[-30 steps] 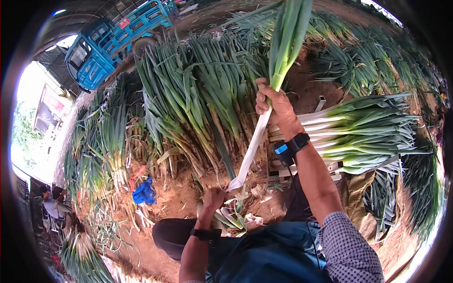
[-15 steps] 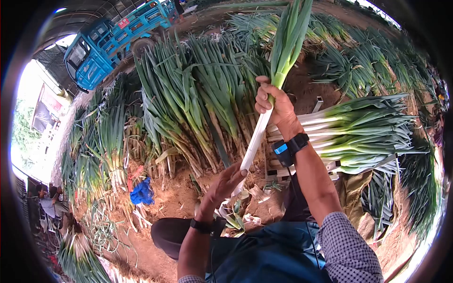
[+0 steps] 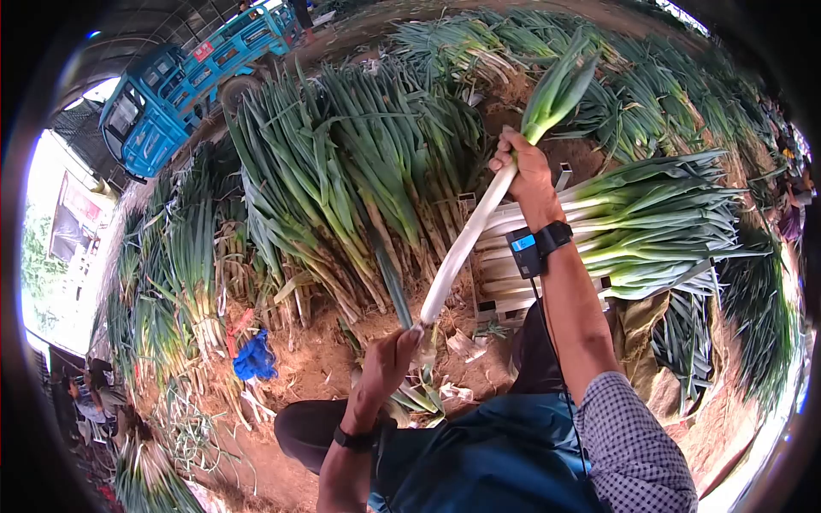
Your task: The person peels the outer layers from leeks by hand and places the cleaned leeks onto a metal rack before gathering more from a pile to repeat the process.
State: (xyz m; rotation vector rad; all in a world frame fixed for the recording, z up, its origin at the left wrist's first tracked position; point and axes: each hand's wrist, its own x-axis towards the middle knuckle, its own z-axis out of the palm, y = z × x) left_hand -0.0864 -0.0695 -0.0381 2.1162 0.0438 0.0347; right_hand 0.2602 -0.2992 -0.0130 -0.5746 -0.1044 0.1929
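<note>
A long leek (image 3: 466, 244) with a clean white shaft and green top slants across the middle of the head view. My right hand (image 3: 523, 167) is closed around its upper shaft, just below the leaves. Down at the root end, my left hand (image 3: 386, 368) has its fingers closed in a pinch on the leek; the exact contact is partly hidden by the fingers. Right of the shaft, peeled white leeks (image 3: 616, 231) lie stacked in a metal frame (image 3: 487, 308). Unpeeled leeks (image 3: 351, 188) with brownish bases lean in a big bundle beyond my left hand.
More leek bundles (image 3: 197, 265) stand to the left, and others (image 3: 658, 85) lie at the back right. A blue cloth (image 3: 255, 357) and peeled scraps (image 3: 419, 398) lie on the soil. A blue three-wheeled truck (image 3: 154, 120) is parked at the far left; people (image 3: 94, 398) sit at the left edge.
My left hand has gone from flat fingers along the lower shaft to a closed pinch at the root end, moving slightly down. The leek's top has tilted rightward with my right hand.
</note>
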